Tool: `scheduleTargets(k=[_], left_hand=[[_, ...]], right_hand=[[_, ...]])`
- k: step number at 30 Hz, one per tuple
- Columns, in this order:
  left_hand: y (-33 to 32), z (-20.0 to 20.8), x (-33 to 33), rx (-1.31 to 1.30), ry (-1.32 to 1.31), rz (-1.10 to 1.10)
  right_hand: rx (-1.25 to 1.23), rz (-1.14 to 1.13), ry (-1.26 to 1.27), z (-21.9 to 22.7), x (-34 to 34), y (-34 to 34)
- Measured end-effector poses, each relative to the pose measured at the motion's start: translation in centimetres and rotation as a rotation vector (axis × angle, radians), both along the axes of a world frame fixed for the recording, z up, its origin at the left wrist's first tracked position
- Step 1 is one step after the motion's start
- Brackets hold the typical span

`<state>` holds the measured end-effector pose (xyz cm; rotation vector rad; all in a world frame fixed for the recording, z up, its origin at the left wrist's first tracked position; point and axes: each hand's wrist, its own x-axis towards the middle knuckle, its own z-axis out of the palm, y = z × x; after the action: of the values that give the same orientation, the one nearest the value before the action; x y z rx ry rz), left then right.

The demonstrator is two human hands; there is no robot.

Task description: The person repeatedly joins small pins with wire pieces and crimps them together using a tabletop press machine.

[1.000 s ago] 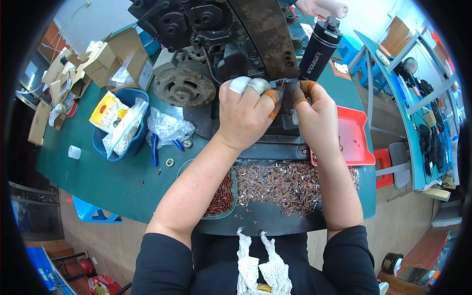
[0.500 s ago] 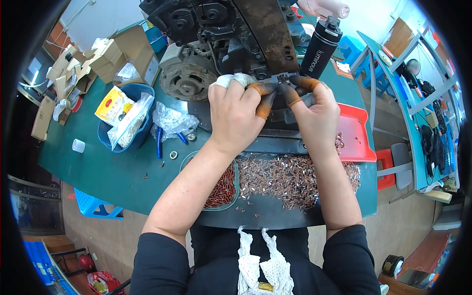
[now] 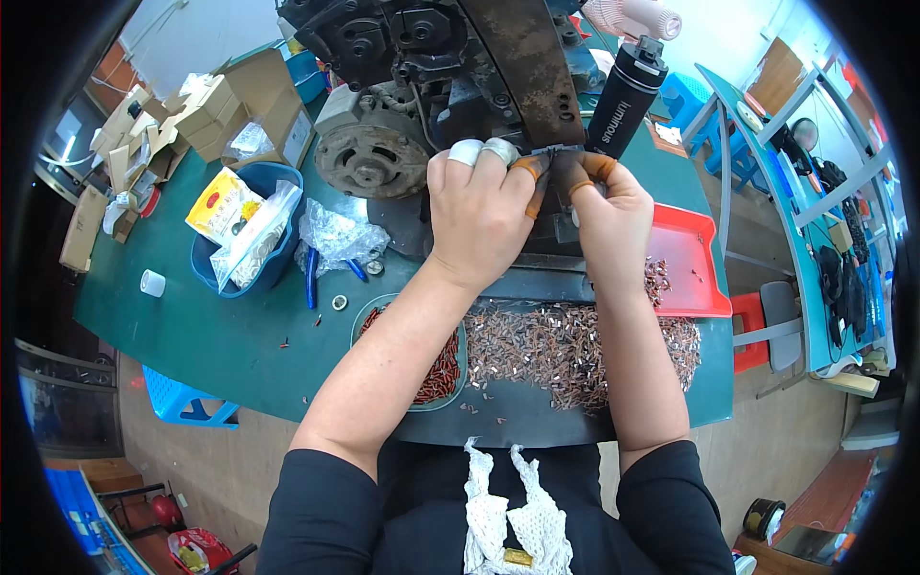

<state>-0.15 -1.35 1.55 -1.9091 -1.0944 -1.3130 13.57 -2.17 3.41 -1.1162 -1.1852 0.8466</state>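
Observation:
My left hand (image 3: pixel 484 216) and my right hand (image 3: pixel 613 225) meet at the working point of a dark metal press (image 3: pixel 522 72). Orange, blackened finger covers sit on the thumb and forefinger of each, and white covers wrap other fingers of the left. Both hands are closed in a pinch, their tips close together below the press's upright arm. Whatever lies between the fingertips is too small and hidden to name. Beneath my forearms is a heap of small copper-coloured metal pieces (image 3: pixel 537 350). A clear bowl (image 3: pixel 464 369) of small red-brown parts stands partly behind my left forearm.
A red tray (image 3: pixel 688 287) with a few pieces lies at the right, and a black bottle (image 3: pixel 628 96) stands behind it. Left of the press's round motor (image 3: pixel 369 168) are crumpled plastic (image 3: pixel 335 235), blue-handled pliers (image 3: pixel 311 278), a blue basket (image 3: pixel 206 264) and cardboard boxes (image 3: pixel 259 96).
My left hand has shifted right, toward my right hand, which has moved slightly left and inward. The fingertips are now closer together at the press.

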Motion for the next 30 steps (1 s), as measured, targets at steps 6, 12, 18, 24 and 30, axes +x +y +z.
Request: scheduleTargets(k=[6, 12, 18, 24, 30], left_hand=[[-2.1, 0.3, -1.3, -0.156, -0.043, -0.032], [-10.5, 1.1, -7.4, -1.144, -0.096, -0.114], [-13.1, -3.3, -7.3, -1.004, 0.019, 0.154], [-13.6, -4.0, -7.8, -0.828, -0.042, 0.108], [-15.4, -3.1, -7.9, -1.195, -1.197, -0.6]], right_hand=[[-0.114, 0.089, -0.068, 0.0, 0.8, -1.0], [0.033, -0.174, -0.502, -1.6, 9.7, -5.5], [-0.157, -0.085, -0.441, -3.2, 10.1, -9.0], [-0.118, 0.007, -0.512, -4.2, 8.2, -10.9], [-0.334, 0.376, -0.134, -3.5, 3.2, -12.8]])
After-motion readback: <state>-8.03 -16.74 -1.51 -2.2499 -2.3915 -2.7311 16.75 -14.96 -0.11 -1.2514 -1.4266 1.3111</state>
